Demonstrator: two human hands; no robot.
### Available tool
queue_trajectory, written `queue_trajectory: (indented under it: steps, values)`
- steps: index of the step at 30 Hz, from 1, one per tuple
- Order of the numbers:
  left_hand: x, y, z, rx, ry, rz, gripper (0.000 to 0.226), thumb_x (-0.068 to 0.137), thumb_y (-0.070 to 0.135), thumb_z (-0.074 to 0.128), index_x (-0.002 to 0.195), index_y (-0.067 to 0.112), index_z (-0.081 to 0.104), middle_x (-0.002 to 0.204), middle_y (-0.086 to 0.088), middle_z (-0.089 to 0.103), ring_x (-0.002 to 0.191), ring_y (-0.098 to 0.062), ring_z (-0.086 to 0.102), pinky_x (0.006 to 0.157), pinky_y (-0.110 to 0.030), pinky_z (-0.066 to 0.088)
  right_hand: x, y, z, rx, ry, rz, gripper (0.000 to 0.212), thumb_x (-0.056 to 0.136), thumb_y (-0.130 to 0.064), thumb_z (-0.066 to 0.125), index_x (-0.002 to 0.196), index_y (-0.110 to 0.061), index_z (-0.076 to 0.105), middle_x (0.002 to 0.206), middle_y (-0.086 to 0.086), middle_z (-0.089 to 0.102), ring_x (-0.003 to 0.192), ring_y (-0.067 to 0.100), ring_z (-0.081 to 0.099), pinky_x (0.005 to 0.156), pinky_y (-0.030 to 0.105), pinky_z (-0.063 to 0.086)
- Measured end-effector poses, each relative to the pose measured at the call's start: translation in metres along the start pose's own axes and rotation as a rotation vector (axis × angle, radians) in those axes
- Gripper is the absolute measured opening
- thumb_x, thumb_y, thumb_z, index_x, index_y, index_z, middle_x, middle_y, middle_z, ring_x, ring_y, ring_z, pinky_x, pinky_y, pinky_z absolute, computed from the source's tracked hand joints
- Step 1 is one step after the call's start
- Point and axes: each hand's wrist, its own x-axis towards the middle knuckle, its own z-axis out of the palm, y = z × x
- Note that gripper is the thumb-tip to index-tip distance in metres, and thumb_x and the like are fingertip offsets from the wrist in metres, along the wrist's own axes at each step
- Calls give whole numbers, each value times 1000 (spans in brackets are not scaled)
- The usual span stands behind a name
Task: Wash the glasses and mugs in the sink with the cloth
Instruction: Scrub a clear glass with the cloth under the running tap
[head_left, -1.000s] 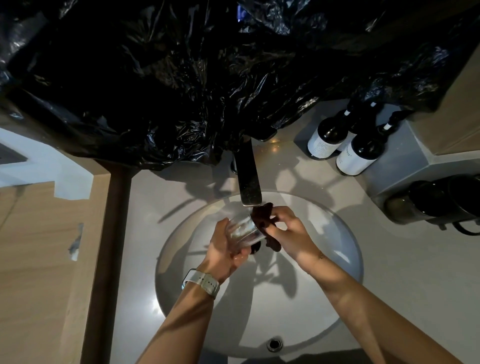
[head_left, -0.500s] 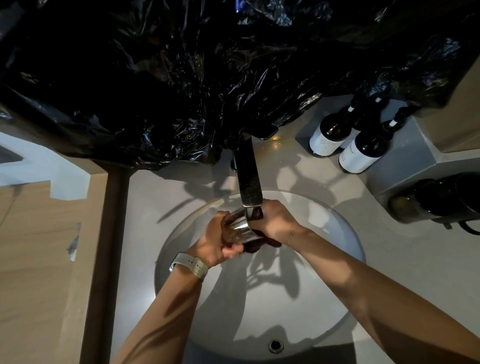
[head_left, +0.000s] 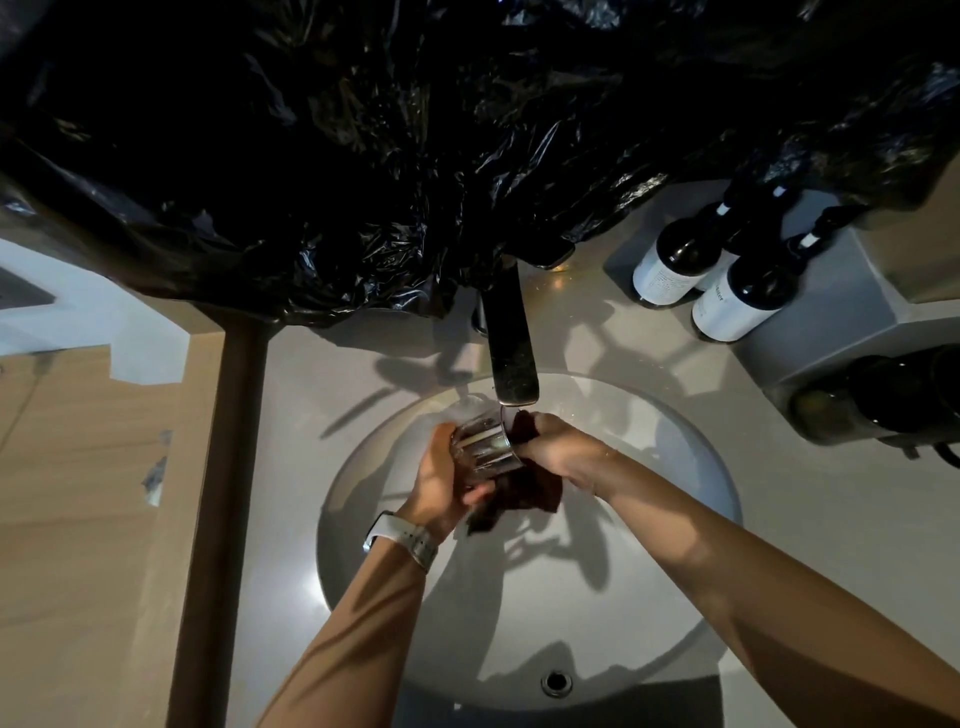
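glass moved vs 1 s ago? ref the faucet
Yes. The glass has moved up toward the faucet; its rim now sits just below the spout tip.

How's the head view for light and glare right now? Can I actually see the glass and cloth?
Head view: dim, hard light throws sharp arm shadows across the sink; wide-angle bending at the edges; the glass shows bright streaks, the dark cloth little detail; black plastic sheet glints.

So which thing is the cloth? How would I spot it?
Look at the round white sink, just under the dark faucet. The cloth is the dark, floppy rag drooping from the right hand, beside the clear ribbed glass gripped by the left hand.
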Motion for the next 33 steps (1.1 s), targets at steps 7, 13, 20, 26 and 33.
queue_trajectory:
  steps: [7, 13, 20, 26, 33]
  values:
    - [-4, 4, 0, -52, -52, -199, 48, 98, 34, 26, 81, 2, 57, 60, -15, 55, 32, -15, 37, 32, -13, 20, -3, -5, -6, -309, 196, -162, 19, 83, -20, 72, 100, -12, 71, 90, 1, 69, 81, 13, 62, 73, 20, 43]
    - [3, -8, 4, -85, 93, 38, 43, 101, 38, 30, 93, 7, 59, 69, -10, 58, 38, -14, 39, 36, -19, 21, -1, -3, -4, 59, 80, 162, 14, 88, -19, 68, 77, -12, 63, 76, 4, 64, 70, 18, 60, 71, 26, 47]
    - [-4, -3, 14, 73, 72, -7, 47, 104, 41, 29, 102, 12, 67, 78, -6, 71, 57, -21, 60, 38, -19, 30, -6, 10, -3, 162, 128, 60, 24, 84, 9, 60, 100, -6, 69, 94, 11, 69, 86, 22, 67, 85, 36, 55]
    - [-4, 18, 0, 39, -148, -167, 44, 105, 39, 25, 103, 12, 60, 66, -8, 59, 36, -14, 46, 33, -17, 30, -13, 17, 4, 96, 216, -84, 6, 91, -3, 62, 85, -6, 63, 66, 2, 63, 46, 0, 60, 50, 17, 48]
    - [-8, 20, -12, 689, -104, 439, 19, 101, 32, 52, 117, 24, 59, 111, 11, 65, 102, 4, 63, 85, -14, 49, -7, 2, -9, 14, 52, 20, 16, 89, -11, 66, 98, 2, 69, 94, 19, 70, 89, 31, 68, 88, 37, 53]
